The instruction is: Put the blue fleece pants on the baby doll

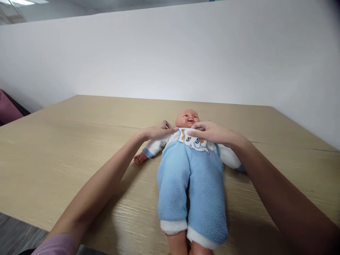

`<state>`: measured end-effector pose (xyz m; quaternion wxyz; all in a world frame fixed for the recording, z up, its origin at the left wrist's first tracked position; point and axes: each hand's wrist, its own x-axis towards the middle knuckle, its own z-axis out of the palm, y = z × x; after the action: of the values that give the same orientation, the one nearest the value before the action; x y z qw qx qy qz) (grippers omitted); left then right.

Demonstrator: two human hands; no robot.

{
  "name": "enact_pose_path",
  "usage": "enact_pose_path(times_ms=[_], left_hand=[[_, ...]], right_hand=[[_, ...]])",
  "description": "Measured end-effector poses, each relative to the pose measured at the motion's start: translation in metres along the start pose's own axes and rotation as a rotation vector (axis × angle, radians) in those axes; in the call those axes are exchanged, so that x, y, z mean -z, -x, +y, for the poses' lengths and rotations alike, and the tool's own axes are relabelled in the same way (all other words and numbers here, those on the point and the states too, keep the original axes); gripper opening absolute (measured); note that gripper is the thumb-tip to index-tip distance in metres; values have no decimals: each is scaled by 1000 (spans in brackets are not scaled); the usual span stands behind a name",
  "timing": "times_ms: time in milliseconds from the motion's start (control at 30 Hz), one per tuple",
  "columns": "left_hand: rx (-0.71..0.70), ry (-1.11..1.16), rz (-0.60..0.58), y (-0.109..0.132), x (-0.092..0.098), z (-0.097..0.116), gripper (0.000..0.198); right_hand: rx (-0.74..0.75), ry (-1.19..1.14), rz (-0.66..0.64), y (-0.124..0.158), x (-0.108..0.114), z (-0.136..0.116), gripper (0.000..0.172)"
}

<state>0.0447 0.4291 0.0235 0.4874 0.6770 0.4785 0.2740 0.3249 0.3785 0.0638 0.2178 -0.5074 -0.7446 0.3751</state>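
Note:
A bald baby doll point(188, 118) lies on its back on the wooden table, its head toward the wall. It wears fluffy blue trousers point(204, 187) and a white top point(156, 144) with an elephant face on the chest. At the doll's shoulder on the left side, my left hand point(159, 131) has its fingers pinched at the white cloth. My right hand point(209, 131) lies over the upper chest near the neck, fingers bent; whether cloth is between them is hidden.
The light wooden table point(79, 148) has a seam running across it behind the doll. A white wall point(170, 56) stands along its far edge. Something pink point(9, 108) shows at the far left.

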Motion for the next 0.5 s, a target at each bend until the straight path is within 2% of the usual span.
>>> enact_pose_path(times_ms=[133,233,300,400,500], left_hand=[[-70,-30,-75,0,-1,-4,39],[-113,-47,-112,-2,0,-4,33],[-138,-63,-121,-3,2,-3,31],[-178,-134,-105,-2,3,1,28],[-274,-376,28,10,-3,14,21]], right_hand=[[-30,114,49,-3,8,10,36],[-73,165,103,-6,3,18,37],[-101,187,194,-1,-3,23,40],[-51,245,363,28,-9,39,48],[-46,363,364,79,-4,68,54]])
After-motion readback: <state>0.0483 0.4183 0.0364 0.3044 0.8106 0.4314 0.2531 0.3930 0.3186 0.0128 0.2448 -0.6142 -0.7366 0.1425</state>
